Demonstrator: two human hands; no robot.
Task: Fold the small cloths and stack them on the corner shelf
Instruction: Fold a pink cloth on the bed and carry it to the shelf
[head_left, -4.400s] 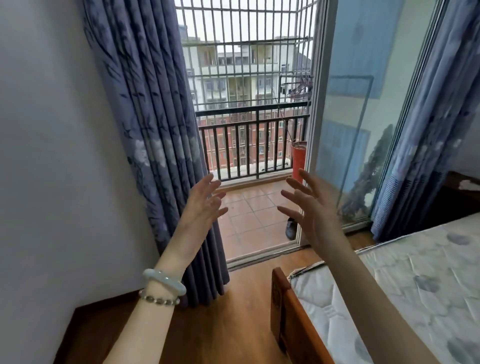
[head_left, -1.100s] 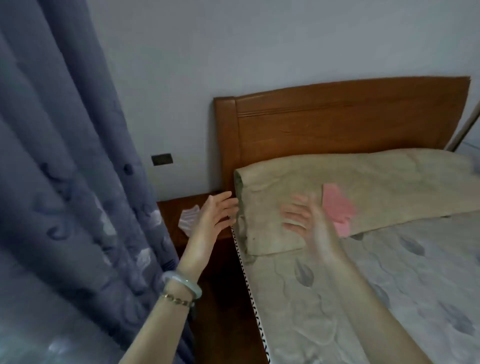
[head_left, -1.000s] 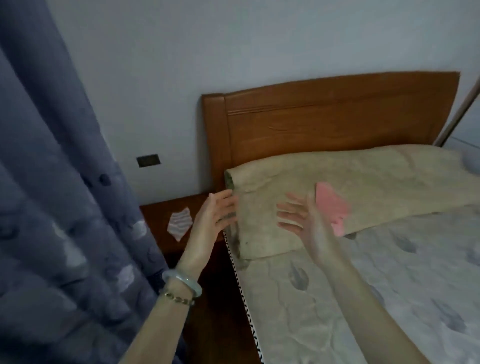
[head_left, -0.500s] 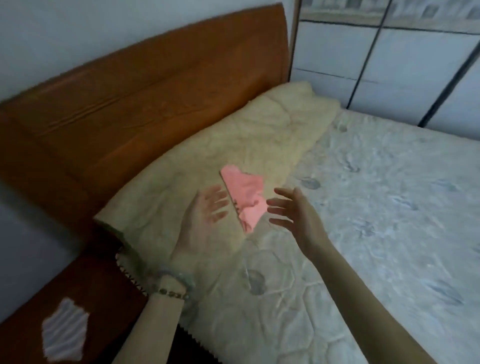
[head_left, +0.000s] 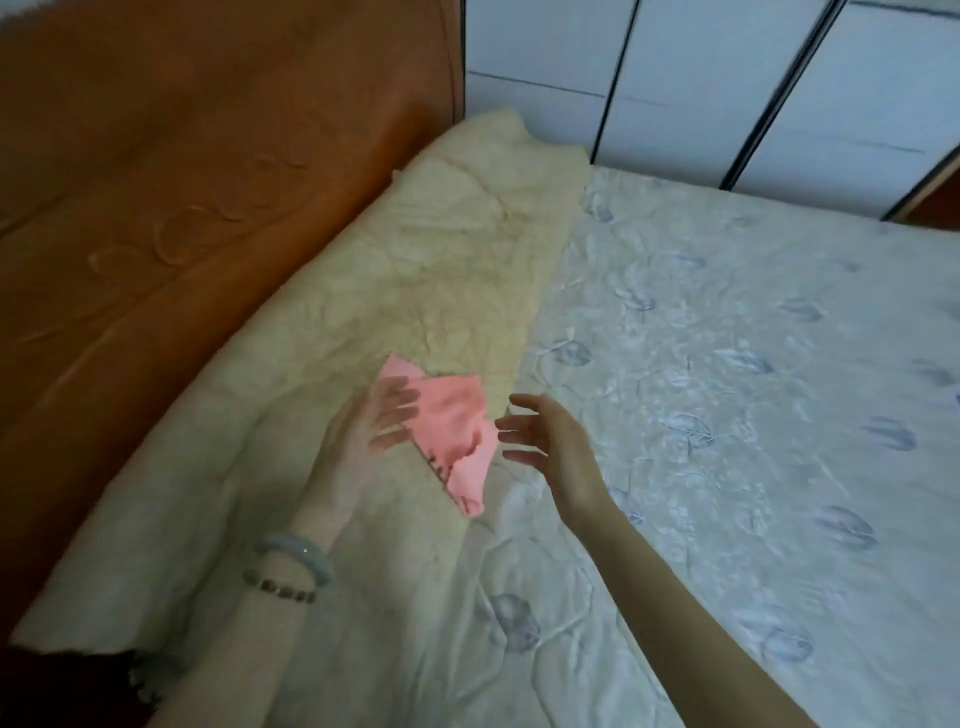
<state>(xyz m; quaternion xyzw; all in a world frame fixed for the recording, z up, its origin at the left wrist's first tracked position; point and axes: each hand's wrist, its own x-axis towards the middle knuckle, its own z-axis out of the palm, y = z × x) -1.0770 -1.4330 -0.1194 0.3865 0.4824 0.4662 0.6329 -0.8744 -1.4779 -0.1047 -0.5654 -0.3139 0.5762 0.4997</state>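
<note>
A small pink cloth (head_left: 454, 426) lies crumpled on the cream blanket (head_left: 441, 270) at the head of the bed. My left hand (head_left: 369, 431) hovers just left of it, fingers spread, their tips over its left edge; I cannot tell if they touch. My right hand (head_left: 550, 441) is just right of the cloth, fingers apart, holding nothing. The hands flank the cloth. No shelf shows in this view.
A wooden headboard (head_left: 182, 182) runs along the left. The quilted white mattress (head_left: 727, 389) with grey leaf prints spreads to the right. White wardrobe panels (head_left: 701, 78) stand behind the bed. A dark wooden surface (head_left: 57, 686) shows at the bottom left.
The view swung from the balcony door round to the bed, then closer to the pink cloth. Both hands, open throughout, moved in to either side of it. The striped cloth on the nightstand left the frame.
</note>
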